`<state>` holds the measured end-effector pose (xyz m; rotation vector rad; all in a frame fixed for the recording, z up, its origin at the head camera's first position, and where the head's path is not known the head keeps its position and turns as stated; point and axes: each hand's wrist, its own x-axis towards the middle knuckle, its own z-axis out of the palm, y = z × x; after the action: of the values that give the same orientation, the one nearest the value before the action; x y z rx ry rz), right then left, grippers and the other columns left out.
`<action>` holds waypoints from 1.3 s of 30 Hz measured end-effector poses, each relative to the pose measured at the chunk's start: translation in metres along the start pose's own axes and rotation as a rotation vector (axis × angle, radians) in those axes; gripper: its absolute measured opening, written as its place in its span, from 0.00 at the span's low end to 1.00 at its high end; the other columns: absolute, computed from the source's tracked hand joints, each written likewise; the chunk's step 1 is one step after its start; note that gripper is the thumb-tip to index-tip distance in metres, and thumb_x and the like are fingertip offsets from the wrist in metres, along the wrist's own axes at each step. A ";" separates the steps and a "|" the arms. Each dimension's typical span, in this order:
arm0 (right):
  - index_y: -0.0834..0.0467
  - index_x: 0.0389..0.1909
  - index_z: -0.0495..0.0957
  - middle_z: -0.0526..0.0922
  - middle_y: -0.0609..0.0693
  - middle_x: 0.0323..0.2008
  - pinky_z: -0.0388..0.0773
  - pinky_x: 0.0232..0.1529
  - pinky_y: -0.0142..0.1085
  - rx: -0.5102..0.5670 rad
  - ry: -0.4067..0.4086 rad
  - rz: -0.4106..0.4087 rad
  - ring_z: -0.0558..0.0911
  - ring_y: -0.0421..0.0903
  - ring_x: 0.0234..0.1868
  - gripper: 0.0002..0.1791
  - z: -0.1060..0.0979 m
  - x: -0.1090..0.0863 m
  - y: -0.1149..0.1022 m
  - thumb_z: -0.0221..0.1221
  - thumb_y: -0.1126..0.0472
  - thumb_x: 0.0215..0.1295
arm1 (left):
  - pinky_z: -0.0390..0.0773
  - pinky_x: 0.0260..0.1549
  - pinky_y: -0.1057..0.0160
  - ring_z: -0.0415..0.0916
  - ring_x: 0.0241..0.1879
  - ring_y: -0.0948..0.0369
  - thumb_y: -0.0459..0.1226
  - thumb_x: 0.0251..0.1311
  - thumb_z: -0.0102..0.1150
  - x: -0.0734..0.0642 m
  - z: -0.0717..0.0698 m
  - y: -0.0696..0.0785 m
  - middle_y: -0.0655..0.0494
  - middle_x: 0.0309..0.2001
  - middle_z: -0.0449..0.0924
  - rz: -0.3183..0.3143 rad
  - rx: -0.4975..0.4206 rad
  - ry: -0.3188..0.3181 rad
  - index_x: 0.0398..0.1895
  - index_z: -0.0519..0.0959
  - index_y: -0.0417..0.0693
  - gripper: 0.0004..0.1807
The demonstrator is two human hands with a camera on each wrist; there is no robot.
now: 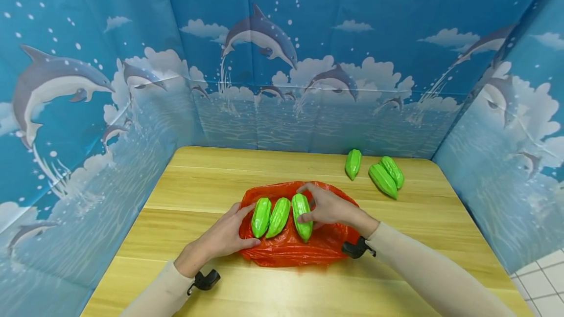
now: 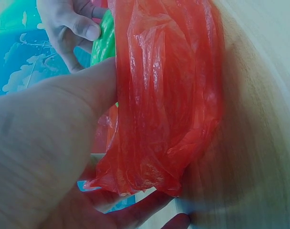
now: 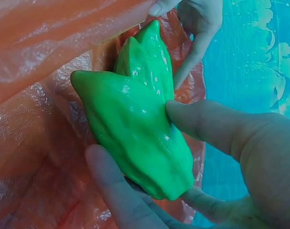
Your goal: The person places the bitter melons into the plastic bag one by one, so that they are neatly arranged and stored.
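A red plastic bag (image 1: 304,253) lies spread on the table, its mouth facing up. Two glossy green bitter melons, the left one (image 1: 261,216) and the middle one (image 1: 278,216), lie side by side in it. My right hand (image 1: 328,207) grips a third bitter melon (image 3: 135,133) between thumb and fingers, just right of the other two. At the bag's left edge, my left hand (image 1: 226,234) holds the red plastic, with the thumb near the front rim and the fingers along the outer side. The bag hides part of those fingers in the left wrist view.
At the table's back right lie three more bitter melons: one alone (image 1: 353,164) and a touching pair (image 1: 383,180). The wooden table (image 1: 198,175) ends at a dolphin-print curtain (image 1: 308,126) on the back and sides. Each wrist wears a black camera (image 1: 206,280).
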<state>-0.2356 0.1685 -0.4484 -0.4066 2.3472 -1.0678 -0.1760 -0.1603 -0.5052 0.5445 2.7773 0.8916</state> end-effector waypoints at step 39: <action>0.62 0.87 0.68 0.89 0.65 0.69 0.94 0.47 0.43 -0.100 0.005 0.034 0.96 0.49 0.45 0.48 0.009 0.004 0.000 0.81 0.54 0.74 | 0.80 0.81 0.35 0.76 0.82 0.39 0.53 0.66 0.87 -0.001 0.000 0.000 0.35 0.86 0.69 -0.019 -0.001 -0.011 0.90 0.71 0.42 0.54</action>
<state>-0.2342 0.1616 -0.4549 -0.3999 2.4105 -0.9393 -0.1753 -0.1610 -0.5051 0.5209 2.7673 0.8834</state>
